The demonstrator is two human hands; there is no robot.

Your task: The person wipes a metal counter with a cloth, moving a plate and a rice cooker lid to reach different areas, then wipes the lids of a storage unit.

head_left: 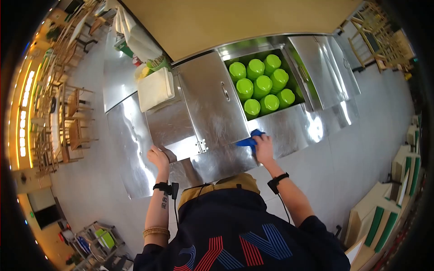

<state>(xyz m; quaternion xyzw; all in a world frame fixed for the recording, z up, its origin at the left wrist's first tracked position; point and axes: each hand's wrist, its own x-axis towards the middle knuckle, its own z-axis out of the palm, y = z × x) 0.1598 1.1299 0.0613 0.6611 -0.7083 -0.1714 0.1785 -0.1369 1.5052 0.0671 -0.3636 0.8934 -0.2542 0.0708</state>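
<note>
My right hand (264, 150) is closed on a blue cloth (247, 142), which bunches at the fingers and rests against the front edge of the steel counter. My left hand (158, 158) has its fingers curled at the near corner of a steel panel (169, 128), seeming to grip its edge; the fingertips are hidden. A hinge (201, 146) joins this panel to a steel door with a handle (225, 91). Right of that door, an open compartment holds several upturned bright green cups (262, 87) in rows.
A folded cream cloth (156, 89) lies on the counter at left, beside a green container of utensils (159, 63). More steel doors (318, 67) stand to the right. Wooden chairs (74, 131) are at far left, and benches (379, 221) at lower right.
</note>
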